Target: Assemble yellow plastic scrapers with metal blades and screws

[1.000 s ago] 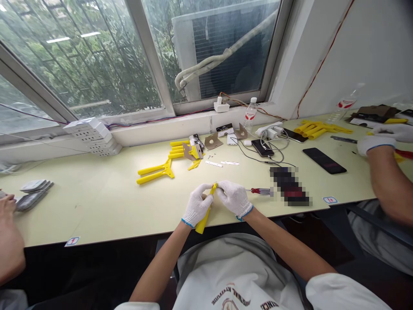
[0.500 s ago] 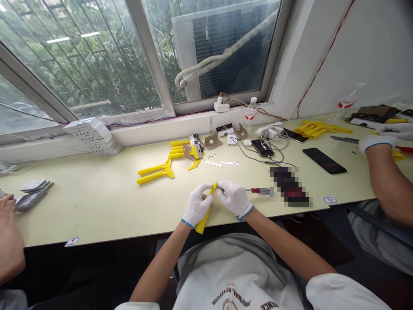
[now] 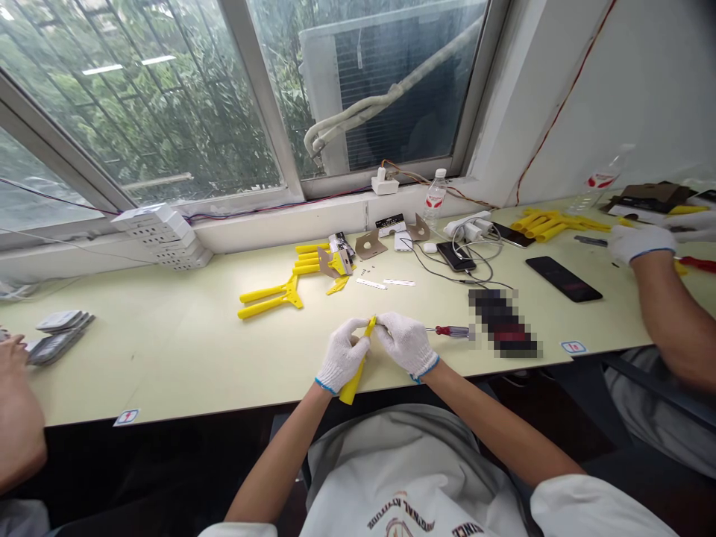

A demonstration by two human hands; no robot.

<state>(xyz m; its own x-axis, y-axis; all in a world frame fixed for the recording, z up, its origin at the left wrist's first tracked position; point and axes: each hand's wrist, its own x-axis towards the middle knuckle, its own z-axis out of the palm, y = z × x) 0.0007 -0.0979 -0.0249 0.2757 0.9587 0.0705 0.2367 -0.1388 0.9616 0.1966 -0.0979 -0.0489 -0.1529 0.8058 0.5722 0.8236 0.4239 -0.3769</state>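
Observation:
My left hand point(image 3: 342, 356), in a white knit glove with blue trim, is closed around a yellow plastic scraper handle point(image 3: 352, 384). The handle slants, its wide end toward me below the palm. My right hand point(image 3: 406, 344), gloved alike, has its fingers closed at the handle's upper end; that end is mostly hidden by the fingertips. A screwdriver point(image 3: 452, 331) with a red and clear grip lies just right of my right hand, its shaft partly behind the hand. Two yellow scraper handles point(image 3: 268, 300) lie to the left, beyond my hands.
Farther back are more yellow scrapers point(image 3: 313, 257), thin white strips point(image 3: 371, 284), tiny dark bits point(image 3: 366, 271) and brown card pieces point(image 3: 370, 245). Phones point(image 3: 564, 278), cables and a bottle point(image 3: 435, 198) stand rightward. A co-worker's gloved hand point(image 3: 641, 241) is at right, another person's hand point(image 3: 12, 350) at left.
My hands and the yellow handle stay almost still. At the right, the co-worker's gloved hand has shifted leftward, near a grey cutter.

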